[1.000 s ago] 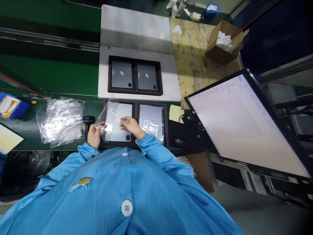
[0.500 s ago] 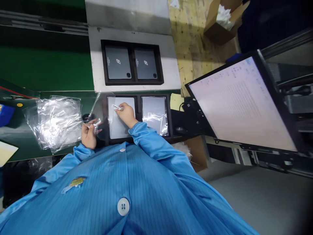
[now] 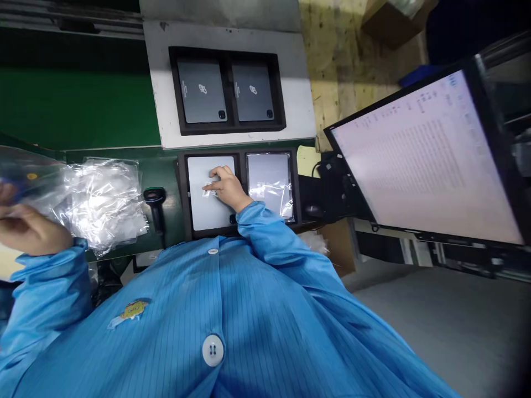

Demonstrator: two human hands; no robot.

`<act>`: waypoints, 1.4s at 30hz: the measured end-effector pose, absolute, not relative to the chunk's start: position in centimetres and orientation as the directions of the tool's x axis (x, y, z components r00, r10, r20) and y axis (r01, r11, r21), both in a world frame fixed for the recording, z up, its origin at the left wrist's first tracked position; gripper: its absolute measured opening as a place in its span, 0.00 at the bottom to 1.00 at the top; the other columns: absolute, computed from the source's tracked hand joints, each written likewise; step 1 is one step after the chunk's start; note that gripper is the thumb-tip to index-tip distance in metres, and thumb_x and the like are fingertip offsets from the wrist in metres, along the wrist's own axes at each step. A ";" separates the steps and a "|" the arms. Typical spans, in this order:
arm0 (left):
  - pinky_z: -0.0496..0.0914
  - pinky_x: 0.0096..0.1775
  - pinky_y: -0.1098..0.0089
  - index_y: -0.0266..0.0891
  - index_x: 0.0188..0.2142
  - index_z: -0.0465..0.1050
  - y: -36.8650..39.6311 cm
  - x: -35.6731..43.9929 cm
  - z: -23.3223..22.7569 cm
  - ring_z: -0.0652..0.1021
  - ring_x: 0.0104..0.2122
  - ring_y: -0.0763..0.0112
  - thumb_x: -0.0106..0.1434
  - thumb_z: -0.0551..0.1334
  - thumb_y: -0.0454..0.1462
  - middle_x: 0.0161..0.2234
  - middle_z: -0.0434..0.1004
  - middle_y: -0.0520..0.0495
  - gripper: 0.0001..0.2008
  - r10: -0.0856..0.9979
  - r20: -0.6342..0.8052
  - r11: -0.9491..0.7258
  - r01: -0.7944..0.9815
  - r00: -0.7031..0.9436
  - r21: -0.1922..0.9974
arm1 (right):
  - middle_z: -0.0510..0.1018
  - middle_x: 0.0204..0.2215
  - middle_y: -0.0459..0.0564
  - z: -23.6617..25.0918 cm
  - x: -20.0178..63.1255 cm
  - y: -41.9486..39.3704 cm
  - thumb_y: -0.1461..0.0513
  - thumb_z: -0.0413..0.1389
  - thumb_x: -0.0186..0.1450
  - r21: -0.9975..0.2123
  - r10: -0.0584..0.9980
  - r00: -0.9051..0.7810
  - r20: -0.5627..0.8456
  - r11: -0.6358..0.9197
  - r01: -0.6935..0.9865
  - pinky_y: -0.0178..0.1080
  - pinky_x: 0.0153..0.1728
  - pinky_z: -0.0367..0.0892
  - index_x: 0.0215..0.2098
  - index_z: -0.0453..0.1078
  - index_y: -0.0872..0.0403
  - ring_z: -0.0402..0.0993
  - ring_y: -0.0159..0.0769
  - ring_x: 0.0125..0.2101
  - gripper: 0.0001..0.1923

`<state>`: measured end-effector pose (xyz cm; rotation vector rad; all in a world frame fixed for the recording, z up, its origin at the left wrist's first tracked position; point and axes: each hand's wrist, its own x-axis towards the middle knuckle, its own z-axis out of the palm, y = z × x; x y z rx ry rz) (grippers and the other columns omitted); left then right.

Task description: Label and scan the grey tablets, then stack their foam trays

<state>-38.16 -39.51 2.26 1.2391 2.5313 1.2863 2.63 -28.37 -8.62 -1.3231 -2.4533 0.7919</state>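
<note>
right hand (image 3: 227, 187) on small white label (image 3: 208, 190), grey tablet (image 3: 206, 193), writing unreadable

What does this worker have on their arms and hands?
Both arms are covered by long sleeves of a bright blue smock with fine vertical pinstripes. The right sleeve and the left sleeve end in gathered cuffs at the wrists. The right hand and left hand are bare, with no gloves. The smock's front has white buttons and a small yellow badge.
</note>
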 end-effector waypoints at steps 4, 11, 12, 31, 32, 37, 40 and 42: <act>0.64 0.62 0.41 0.39 0.36 0.66 -41.2 -37.4 -2.3 0.71 0.61 0.42 0.61 0.54 0.59 0.61 0.72 0.35 0.25 0.947 -0.208 0.311 0.864 -0.245 0.396 | 0.73 0.48 0.52 -8.9 4.2 -29.3 0.66 0.53 0.72 -0.597 0.845 -0.534 0.025 0.441 0.670 0.43 0.55 0.64 0.47 0.82 0.44 0.65 0.40 0.50 0.16; 0.62 0.62 0.36 0.32 0.46 0.73 -42.5 -34.4 -9.1 0.62 0.67 0.31 0.64 0.55 0.49 0.63 0.66 0.24 0.22 0.881 -0.421 0.380 0.852 -0.216 0.359 | 0.70 0.51 0.58 -8.3 4.9 -31.5 0.53 0.55 0.72 -0.563 0.940 -0.337 0.047 0.304 0.768 0.52 0.59 0.63 0.61 0.73 0.53 0.64 0.49 0.53 0.23; 0.62 0.61 0.35 0.31 0.47 0.73 -42.4 -34.4 -8.9 0.65 0.65 0.31 0.66 0.54 0.47 0.61 0.69 0.24 0.22 0.868 -0.425 0.417 0.839 -0.256 0.348 | 0.70 0.52 0.58 -8.2 4.9 -31.7 0.51 0.58 0.70 -0.557 0.935 -0.354 0.024 0.307 0.772 0.53 0.60 0.63 0.62 0.72 0.53 0.63 0.50 0.54 0.26; 0.42 0.65 0.29 0.31 0.66 0.62 -42.2 -33.6 -9.5 0.49 0.72 0.40 0.65 0.60 0.45 0.73 0.47 0.28 0.33 0.856 -0.242 0.516 0.764 -0.456 0.386 | 0.71 0.49 0.56 -8.3 4.0 -32.0 0.56 0.61 0.70 -0.551 0.900 -0.431 0.059 0.390 0.738 0.50 0.55 0.64 0.52 0.82 0.47 0.63 0.47 0.50 0.14; 0.45 0.66 0.30 0.29 0.64 0.64 -41.9 -33.3 -9.2 0.51 0.72 0.39 0.63 0.61 0.44 0.72 0.49 0.27 0.33 0.854 -0.185 0.516 0.749 -0.486 0.417 | 0.72 0.48 0.56 -8.2 4.0 -32.1 0.57 0.61 0.70 -0.560 0.898 -0.433 0.072 0.396 0.728 0.49 0.54 0.64 0.50 0.82 0.47 0.64 0.46 0.50 0.13; 0.64 0.64 0.51 0.35 0.50 0.73 -39.0 -26.2 -6.3 0.72 0.60 0.53 0.67 0.57 0.42 0.56 0.74 0.34 0.17 0.992 0.126 -0.057 0.784 -0.027 0.618 | 0.72 0.45 0.55 -7.6 6.1 -32.9 0.57 0.59 0.71 -0.596 0.923 -0.350 0.160 0.373 0.711 0.48 0.52 0.66 0.51 0.82 0.48 0.66 0.44 0.47 0.13; 0.68 0.60 0.55 0.40 0.47 0.77 -36.1 -18.9 -5.4 0.75 0.55 0.56 0.67 0.58 0.43 0.49 0.78 0.38 0.14 0.834 -0.020 -0.385 0.606 0.552 0.696 | 0.72 0.45 0.56 -7.0 9.2 -33.3 0.57 0.59 0.71 -0.565 0.952 -0.236 0.196 0.306 0.766 0.49 0.53 0.66 0.52 0.81 0.49 0.66 0.45 0.47 0.14; 0.67 0.60 0.54 0.42 0.47 0.78 -34.1 -14.8 -5.6 0.73 0.57 0.55 0.66 0.61 0.44 0.50 0.79 0.39 0.14 0.747 -0.025 -0.458 0.541 0.664 0.705 | 0.72 0.45 0.57 -6.6 11.4 -33.6 0.58 0.59 0.71 -0.527 0.961 -0.195 0.194 0.270 0.806 0.50 0.53 0.66 0.52 0.81 0.50 0.66 0.46 0.47 0.14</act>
